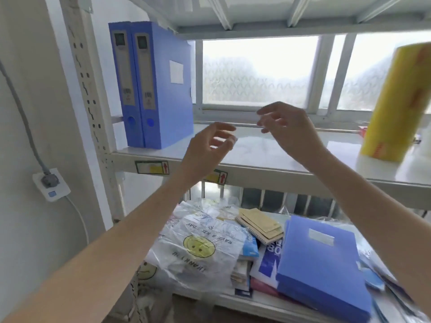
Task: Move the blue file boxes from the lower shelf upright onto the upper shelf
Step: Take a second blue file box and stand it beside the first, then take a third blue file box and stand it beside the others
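Observation:
Two blue file boxes stand upright side by side at the left end of the upper shelf, spines facing me. A third blue file box lies flat on the lower shelf at the right, on top of papers. My left hand hovers in front of the upper shelf, to the right of the upright boxes, fingers curled apart and holding nothing. My right hand is raised over the upper shelf's middle, fingers loosely spread and empty.
A yellow roll stands at the right end of the upper shelf. Plastic bags with smiley faces, notebooks and booklets crowd the lower shelf. A wall socket with a grey cable is at the left. A window is behind the shelf.

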